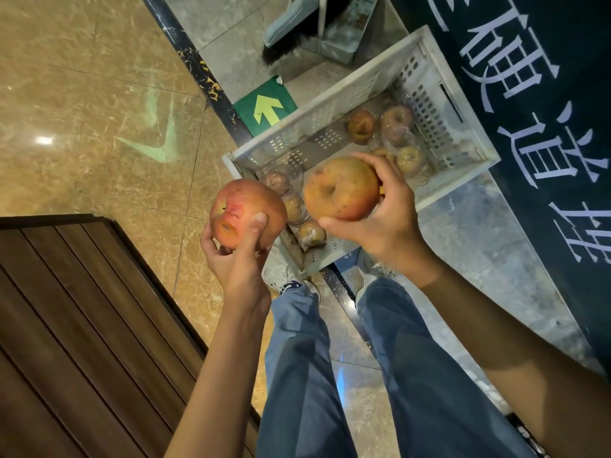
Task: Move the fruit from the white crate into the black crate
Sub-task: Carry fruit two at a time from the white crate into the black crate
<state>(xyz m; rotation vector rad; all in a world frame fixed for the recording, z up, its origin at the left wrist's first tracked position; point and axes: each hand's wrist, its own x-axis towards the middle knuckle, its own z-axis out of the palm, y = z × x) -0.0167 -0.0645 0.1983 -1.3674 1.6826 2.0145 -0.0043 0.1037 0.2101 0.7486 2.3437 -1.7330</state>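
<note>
The white crate (330,97) stands on the floor ahead of my feet, with several bruised apples (396,122) in clear wrap lying inside it. My left hand (238,252) grips a red apple (243,214) with a rotten spot, held up above the crate's near left corner. My right hand (386,219) grips a larger orange-red apple (340,188) above the crate's near side. Both apples are lifted well above the crate. No black crate is in view.
A dark mat with white lettering (545,110) lies to the right of the crate. A brush and a dustpan (314,28) sit beyond it, near a green arrow sticker (264,107). Dark wooden panelling (82,325) fills the lower left. My legs in blue trousers (297,358) stand below.
</note>
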